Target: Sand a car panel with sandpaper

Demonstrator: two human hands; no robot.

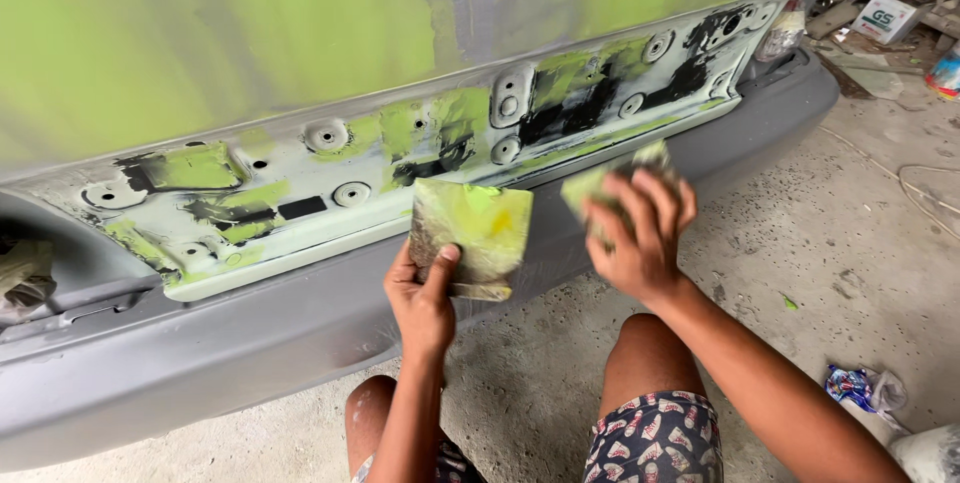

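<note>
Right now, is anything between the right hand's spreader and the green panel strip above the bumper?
Nothing visible. The right hand presses its spreader at the bumper edge; the left hand's board stays aside.

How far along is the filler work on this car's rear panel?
Done: green filler covers the upper panel. In hand: the left hand holds a smeared mixing board; the right hand presses a spreader near the bumper. Left: black patches show on the recessed strip.

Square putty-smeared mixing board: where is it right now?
Head view, centre: the square yellow-green putty-smeared board is held upright by the left hand, in front of the grey bumper, left of the right hand.
</note>
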